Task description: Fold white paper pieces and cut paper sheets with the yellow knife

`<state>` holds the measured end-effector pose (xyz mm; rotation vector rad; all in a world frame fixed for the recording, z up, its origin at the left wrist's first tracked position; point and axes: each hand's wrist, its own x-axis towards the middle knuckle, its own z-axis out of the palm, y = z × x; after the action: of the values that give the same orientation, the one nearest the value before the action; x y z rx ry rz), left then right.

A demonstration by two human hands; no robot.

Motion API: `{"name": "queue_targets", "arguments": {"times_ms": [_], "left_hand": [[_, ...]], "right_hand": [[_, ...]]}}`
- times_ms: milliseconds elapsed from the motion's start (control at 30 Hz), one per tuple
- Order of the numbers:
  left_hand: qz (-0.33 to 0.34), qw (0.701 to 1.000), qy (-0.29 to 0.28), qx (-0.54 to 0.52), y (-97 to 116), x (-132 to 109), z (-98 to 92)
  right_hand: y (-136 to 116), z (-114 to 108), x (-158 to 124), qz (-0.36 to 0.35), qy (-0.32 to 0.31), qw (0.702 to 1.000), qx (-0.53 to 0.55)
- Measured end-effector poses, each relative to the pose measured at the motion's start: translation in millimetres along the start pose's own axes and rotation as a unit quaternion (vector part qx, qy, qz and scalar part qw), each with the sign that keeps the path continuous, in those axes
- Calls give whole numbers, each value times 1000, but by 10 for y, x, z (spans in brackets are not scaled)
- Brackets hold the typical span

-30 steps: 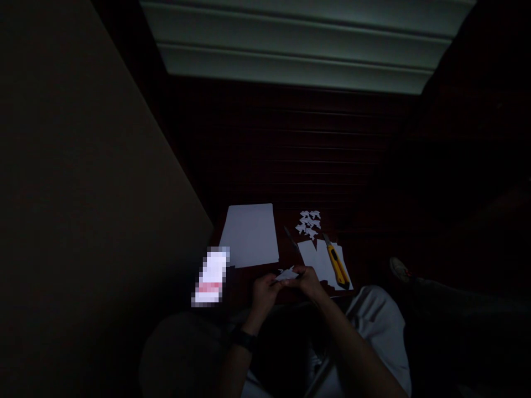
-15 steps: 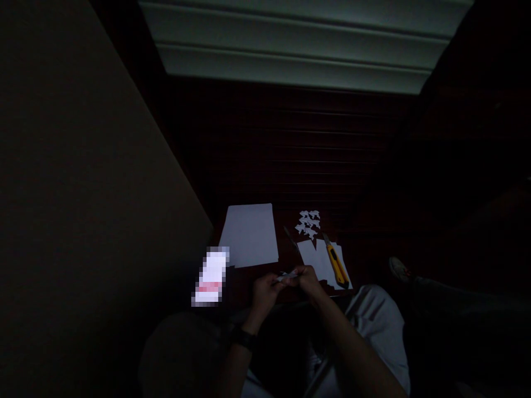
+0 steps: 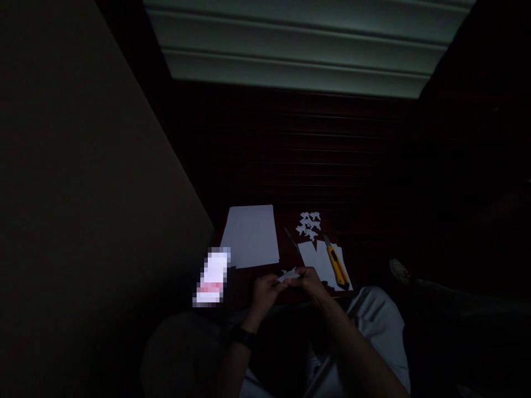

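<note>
In dim light, my left hand and my right hand pinch a small white paper piece between them, just above the near edge of a small dark table. Both hands have their fingers closed on the paper. A dark watch sits on my left wrist. Behind my right hand lies a cut white sheet with a yellow utility knife on it.
A stack of white paper lies at the table's left. A pile of several small folded paper shapes sits at the back right, a dark pen-like tool beside it. A lit phone screen glows at the left. A shoe shows at the right.
The paper piece between my fingers has turned slightly; both hands stay in nearly the same place. The view has shifted down a little.
</note>
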<state>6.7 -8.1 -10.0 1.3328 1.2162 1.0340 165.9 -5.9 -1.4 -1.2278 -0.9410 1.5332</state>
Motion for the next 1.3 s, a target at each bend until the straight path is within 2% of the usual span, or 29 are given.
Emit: {"name": "queue_targets", "arguments": {"times_ms": [267, 467, 767, 933, 1133, 1300], "left_hand": [[-15, 999, 4, -28, 93, -26, -61], [-38, 999, 13, -33, 107, -30, -37], [-58, 986, 48, -151, 134, -37, -10], [-55, 990, 50, -121, 104, -27, -14], [-42, 996, 14, -80, 122, -48, -51], [-42, 997, 6, -67, 142, -61, -55]], "right_hand": [[69, -4, -7, -46, 37, 997, -50], [118, -12, 26, -45, 46, 996, -60], [41, 22, -23, -36, 19, 999, 15], [-3, 31, -43, -42, 16, 999, 16], [-3, 58, -40, -32, 67, 997, -20], [13, 66, -30, -35, 51, 998, -1]]}}
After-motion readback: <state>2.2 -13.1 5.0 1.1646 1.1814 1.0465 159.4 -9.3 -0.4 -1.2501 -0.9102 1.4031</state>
